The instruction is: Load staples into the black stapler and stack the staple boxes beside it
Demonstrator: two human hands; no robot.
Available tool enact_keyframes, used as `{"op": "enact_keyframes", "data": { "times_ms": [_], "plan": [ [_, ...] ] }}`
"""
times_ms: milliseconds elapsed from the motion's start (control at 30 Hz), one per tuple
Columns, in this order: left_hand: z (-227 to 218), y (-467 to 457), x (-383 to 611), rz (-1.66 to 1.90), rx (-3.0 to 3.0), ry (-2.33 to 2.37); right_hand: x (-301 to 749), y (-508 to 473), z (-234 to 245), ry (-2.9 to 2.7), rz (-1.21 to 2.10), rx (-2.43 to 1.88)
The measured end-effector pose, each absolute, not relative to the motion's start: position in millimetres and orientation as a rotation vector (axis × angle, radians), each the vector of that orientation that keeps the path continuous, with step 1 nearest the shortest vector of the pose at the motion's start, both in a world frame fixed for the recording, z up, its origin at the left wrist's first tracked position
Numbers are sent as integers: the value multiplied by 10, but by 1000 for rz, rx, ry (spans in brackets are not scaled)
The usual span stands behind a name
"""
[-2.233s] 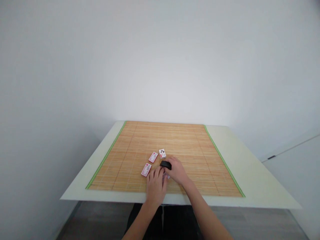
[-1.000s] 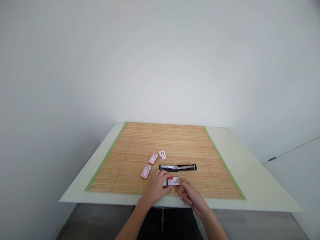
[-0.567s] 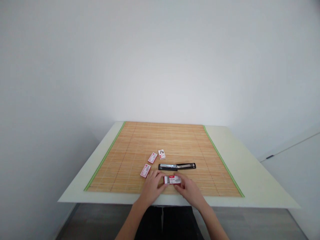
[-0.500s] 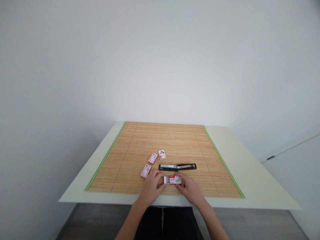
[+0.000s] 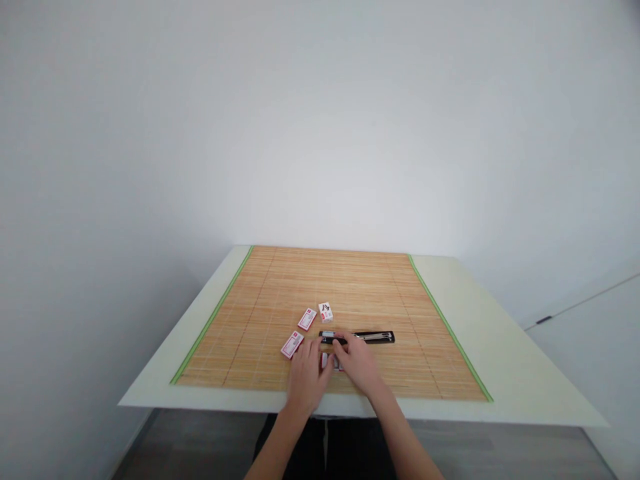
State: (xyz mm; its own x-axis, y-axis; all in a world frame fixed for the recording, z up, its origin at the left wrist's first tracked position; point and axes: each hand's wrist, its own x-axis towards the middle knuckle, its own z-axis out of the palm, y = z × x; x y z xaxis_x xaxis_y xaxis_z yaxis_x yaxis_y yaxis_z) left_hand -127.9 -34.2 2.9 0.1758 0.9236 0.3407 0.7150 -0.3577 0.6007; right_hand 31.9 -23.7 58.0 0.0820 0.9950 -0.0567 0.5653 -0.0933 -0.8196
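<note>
Stapler point(image 5: 379, 337), one, opened out, four small boxes point(image 5: 292, 345), left hand point(image 5: 305, 375), right hand point(image 5: 360, 364), either grip's closure unclear

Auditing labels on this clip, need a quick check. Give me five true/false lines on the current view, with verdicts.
1. The black stapler lies crosswise on the bamboo mat. True.
2. The mat's side strips are blue. False: the side strips are green.
3. The right hand has its fingers over part of the stapler. True.
4. The left hand is at the stapler's right end. False: it is beside the partly hidden box, left of the right hand.
5. The white box with dark pictures lies farther from the person than the stapler. True.
</note>
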Motion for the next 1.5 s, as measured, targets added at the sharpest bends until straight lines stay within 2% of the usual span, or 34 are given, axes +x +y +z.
{"op": "enact_keyframes", "data": {
  "times_ms": [100, 267, 500, 833, 1033, 1267, 1500],
  "plan": [
    [34, -350, -1280, 956, 2164, 1564, 178, -170, 490, -1387, 964, -1673],
    [38, -350, -1279, 912, 2127, 1571, 9, -23, 418, -1388, 934, -1662],
    [69, -443, -1376, 916, 2133, 1520, 190, -43, 579, -1690, 682, -1718],
    [157, -519, -1571, 819, 2189, 1404, 380, -430, 507, -2055, 676, -1823],
    [173, -476, -1571, 805, 2183, 1382, 398, -434, 501, -2004, 727, -1782],
    [130, -464, -1664, 784, 2120, 1364, 1073, -569, 404, -1676, 731, -1876],
    [58, -419, -1523, 710, 2027, 1306, 1029, -685, 215, -1577, 956, -1596]
  ]
}}
